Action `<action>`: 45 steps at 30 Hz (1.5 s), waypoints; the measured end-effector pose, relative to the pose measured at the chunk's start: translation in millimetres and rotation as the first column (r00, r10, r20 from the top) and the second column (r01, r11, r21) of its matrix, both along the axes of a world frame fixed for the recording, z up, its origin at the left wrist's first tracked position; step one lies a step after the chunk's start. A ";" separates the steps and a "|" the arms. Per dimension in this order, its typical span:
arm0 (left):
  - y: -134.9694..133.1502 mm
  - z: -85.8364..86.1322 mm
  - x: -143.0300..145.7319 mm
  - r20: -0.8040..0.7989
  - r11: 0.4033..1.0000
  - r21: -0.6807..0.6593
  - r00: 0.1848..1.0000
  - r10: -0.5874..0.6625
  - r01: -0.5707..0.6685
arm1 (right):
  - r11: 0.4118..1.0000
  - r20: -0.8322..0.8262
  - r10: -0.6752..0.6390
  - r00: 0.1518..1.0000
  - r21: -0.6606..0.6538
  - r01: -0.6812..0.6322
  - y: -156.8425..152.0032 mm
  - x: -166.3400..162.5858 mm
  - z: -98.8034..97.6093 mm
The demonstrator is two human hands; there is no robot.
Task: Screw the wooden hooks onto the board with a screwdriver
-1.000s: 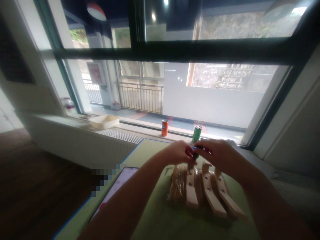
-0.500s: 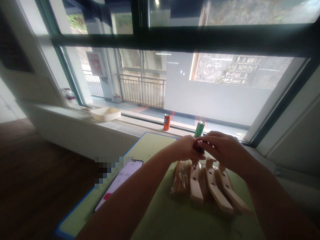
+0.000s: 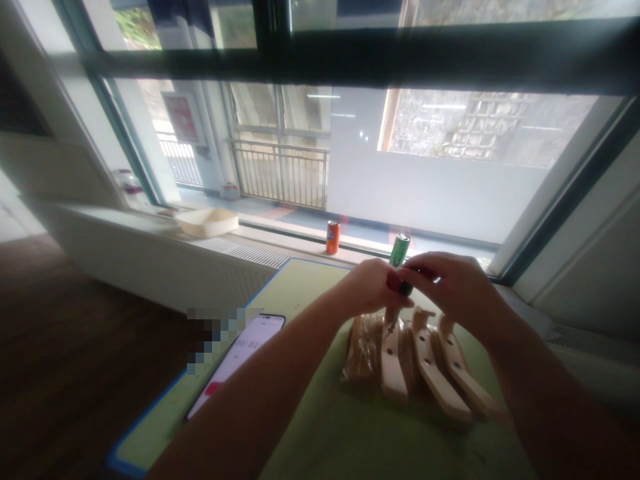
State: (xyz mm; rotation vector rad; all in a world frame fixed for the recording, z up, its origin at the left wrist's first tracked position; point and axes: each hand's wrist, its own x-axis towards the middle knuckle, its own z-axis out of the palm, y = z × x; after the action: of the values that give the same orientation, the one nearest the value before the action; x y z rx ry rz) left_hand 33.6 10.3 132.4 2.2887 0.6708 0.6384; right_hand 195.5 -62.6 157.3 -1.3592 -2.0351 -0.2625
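My left hand is closed around a red-and-black-handled screwdriver, held upright. The fingers of my right hand are bent and pinch the top of the same handle. Its shaft points down at a hole in the leftmost pale wooden piece; whether the tip sits in a screw is too blurred to see. Two similar curved wooden pieces, a middle one and a right one, lie alongside, each with dark holes or screw heads. At their left rests a clear plastic-wrapped bundle.
A phone showing a timer lies on the green, blue-edged table, partly behind my left forearm. On the window sill stand an orange can and a green can. A cream tray sits above the radiator.
The view has tilted slightly, so the whole scene sits a little higher. My right fingers have shifted slightly on the handle; both hands stay at the screwdriver above the left wooden piece.
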 end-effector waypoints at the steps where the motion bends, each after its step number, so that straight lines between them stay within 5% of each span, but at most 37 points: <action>1: 0.8 -0.4 -0.2 0.003 0.999 -0.030 1.000 -0.013 0.013 | 1.000 -0.001 0.014 1.000 -0.012 -0.014 -1.2 0.7 0.6; 9: 9.0 -6.6 -3.0 0.045 0.955 -0.261 0.990 -0.130 0.137 | 0.994 -0.027 0.073 0.997 -0.078 -0.075 -1.4 10.3 2.3; 37: 12.6 1.1 -11.3 -0.010 0.955 -0.232 0.981 -0.191 0.184 | 0.985 -0.059 -0.003 0.998 -0.172 -0.007 0.3 2.4 0.4; 45: 14.8 -0.7 -10.2 -0.004 0.938 -0.261 0.971 -0.238 0.229 | 0.983 0.019 0.114 0.993 -0.149 -0.110 -6.8 4.9 5.4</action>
State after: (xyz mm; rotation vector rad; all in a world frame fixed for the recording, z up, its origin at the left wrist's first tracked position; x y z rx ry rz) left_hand 23.4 25.2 131.7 2.0965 0.4582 0.3741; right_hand 200.4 -69.4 162.7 -1.3291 -2.1821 -0.0830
